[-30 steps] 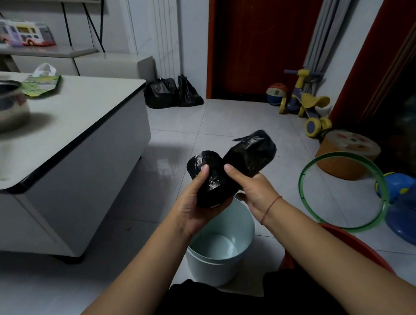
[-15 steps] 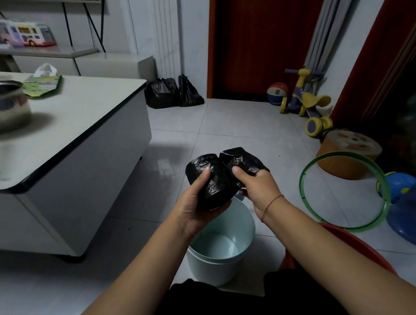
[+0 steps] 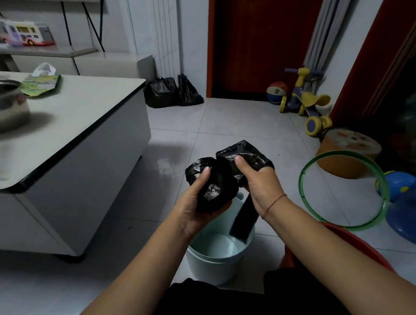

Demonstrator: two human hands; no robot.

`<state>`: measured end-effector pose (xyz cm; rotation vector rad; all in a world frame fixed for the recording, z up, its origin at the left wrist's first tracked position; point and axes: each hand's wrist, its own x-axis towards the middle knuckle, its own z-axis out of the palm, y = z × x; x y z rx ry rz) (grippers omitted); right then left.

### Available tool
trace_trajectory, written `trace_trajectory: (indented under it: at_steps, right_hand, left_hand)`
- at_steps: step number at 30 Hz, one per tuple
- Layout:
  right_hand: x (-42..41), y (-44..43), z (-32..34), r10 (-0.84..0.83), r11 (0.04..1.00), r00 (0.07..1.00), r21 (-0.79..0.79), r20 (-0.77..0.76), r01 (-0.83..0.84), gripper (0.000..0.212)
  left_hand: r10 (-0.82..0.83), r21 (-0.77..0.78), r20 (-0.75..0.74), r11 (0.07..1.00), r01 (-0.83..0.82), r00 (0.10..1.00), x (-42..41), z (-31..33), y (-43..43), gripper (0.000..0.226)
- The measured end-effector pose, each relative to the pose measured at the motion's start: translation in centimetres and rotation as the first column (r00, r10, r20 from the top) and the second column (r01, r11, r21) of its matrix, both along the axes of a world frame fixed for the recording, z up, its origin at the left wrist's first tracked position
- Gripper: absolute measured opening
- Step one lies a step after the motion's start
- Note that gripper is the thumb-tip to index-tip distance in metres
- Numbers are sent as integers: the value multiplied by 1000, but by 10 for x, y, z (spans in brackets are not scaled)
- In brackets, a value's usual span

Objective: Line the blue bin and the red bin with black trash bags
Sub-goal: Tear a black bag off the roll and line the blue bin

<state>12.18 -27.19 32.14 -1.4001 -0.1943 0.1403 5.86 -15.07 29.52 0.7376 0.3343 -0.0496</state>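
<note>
Now a folded strip of black bag [image 3: 242, 219] had dropped from the right hand [image 3: 259, 183], hanging lengthwise into the blue bin [image 3: 217, 265]; the left hand [image 3: 199, 201] clasped the bag roll [image 3: 213, 188], the right pinching the loose end.

Dim, cool indoor light; soft glare streaks the glossy grey floor tiles [image 3: 178, 163] beside the white table [image 3: 84, 120]; the steel pot [image 3: 2, 108] at its left edge is blurred, casting a soft shadow; wide-angle bending curves the frame's edges; right-side corners sink into darkness.
</note>
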Motion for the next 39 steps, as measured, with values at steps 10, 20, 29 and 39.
trace_trajectory:
  at_steps: [10,20,29,39]
  right_hand:
    - [1,0,2,-52,999,999,-12,-12,52,7]
    - [2,0,-7,-6,980,1000,-201,-12,4,7]
    - [2,0,-14,98,965,987,-229,-129,-125,29]
    - [7,-3,-9,64,978,994,-194,-92,-81,20]
  left_hand:
    - [-19,41,8,999,18,1000,-1,1,-1,34]
    - [10,71,-6,997,-9,1000,0,3,-2,37]
    - [31,93,-21,995,-29,999,0,1,0,44]
    - [-9,90,-16,996,10,1000,-1,0,-2,33]
